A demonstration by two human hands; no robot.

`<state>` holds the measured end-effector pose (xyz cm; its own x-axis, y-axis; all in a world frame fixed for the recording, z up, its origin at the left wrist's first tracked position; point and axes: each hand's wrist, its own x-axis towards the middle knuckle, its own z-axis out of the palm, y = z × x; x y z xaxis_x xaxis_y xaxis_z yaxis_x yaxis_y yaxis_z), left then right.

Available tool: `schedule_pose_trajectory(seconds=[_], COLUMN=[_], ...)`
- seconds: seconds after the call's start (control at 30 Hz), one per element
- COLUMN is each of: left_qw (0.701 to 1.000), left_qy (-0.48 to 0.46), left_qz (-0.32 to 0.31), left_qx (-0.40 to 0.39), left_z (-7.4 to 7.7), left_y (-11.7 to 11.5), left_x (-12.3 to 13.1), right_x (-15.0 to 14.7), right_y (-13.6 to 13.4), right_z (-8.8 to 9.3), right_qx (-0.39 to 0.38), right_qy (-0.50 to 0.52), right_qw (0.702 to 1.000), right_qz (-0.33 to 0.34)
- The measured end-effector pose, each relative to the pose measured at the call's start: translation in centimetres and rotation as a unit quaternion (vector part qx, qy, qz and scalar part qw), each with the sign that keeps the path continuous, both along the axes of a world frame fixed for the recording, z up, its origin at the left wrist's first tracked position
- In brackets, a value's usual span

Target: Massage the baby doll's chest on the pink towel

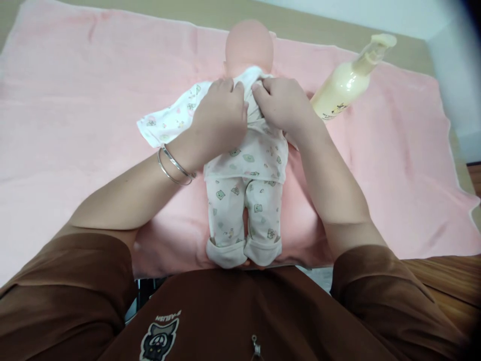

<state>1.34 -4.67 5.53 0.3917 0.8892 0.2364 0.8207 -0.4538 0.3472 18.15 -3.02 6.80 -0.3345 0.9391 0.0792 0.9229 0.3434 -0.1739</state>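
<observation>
A baby doll point(249, 45) lies on a pink blanket with its feet toward me. It has on a white baby shirt point(259, 150) printed with small animals and matching trousers point(227, 210) with turned-up cuffs. At the doll's upper chest, my left hand point(221, 115) is closed on the shirt near the neckline. Opposite it, my right hand point(281, 103) pinches the shirt's other front edge between thumb and fingers. One sleeve point(165, 125) spreads out flat to the left. The fabric between my fingers is partly hidden.
The pink blanket point(90, 100) covers most of the table point(406, 47). Right of the doll stands a pale yellow pump bottle point(341, 85), close to my right forearm. A wooden floor point(443, 281) shows at the lower right.
</observation>
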Motion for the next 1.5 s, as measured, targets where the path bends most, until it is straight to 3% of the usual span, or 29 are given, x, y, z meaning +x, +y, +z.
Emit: schedule_pose_trajectory(seconds=[0.17,0.4,0.5,0.63,0.77,1.03,1.33,1.5], left_qw=[1.000,0.997,0.997,0.999,0.999,0.996,0.995,0.992], left_qy=[-0.021,-0.037,-0.048,-0.027,-0.042,-0.083,-0.050,-0.060], left_qz=[0.021,0.052,0.051,0.018,-0.009,0.034,0.089,0.111], left_qx=[-0.002,-0.039,-0.018,0.003,-0.005,-0.032,-0.018,-0.019], left_z=[-0.4,-1.9,-1.9,-0.7,0.2,-1.4,-2.5,-2.6], left_y=[1.5,4.1,3.5,1.2,0.6,3.5,3.5,3.4], left_x=[-0.4,-1.0,-0.7,-0.3,-0.5,-0.9,-0.4,-0.2], right_x=[0.0,-2.3,-1.5,0.3,0.1,-3.0,-0.8,-0.8], right_y=[-0.2,-2.3,-1.3,0.5,0.2,-2.9,0.2,0.7], right_z=[-0.5,0.4,0.1,-0.8,-0.7,0.3,-0.9,-2.0], right_qx=[-0.010,0.032,0.013,-0.022,-0.025,0.055,-0.024,0.003], right_qy=[0.023,-0.010,0.015,0.055,0.049,-0.029,0.049,0.064], right_qw=[0.999,0.999,0.999,0.998,0.998,0.998,0.997,0.994], right_qz=[-0.029,-0.034,-0.036,-0.038,-0.042,-0.031,-0.054,-0.083])
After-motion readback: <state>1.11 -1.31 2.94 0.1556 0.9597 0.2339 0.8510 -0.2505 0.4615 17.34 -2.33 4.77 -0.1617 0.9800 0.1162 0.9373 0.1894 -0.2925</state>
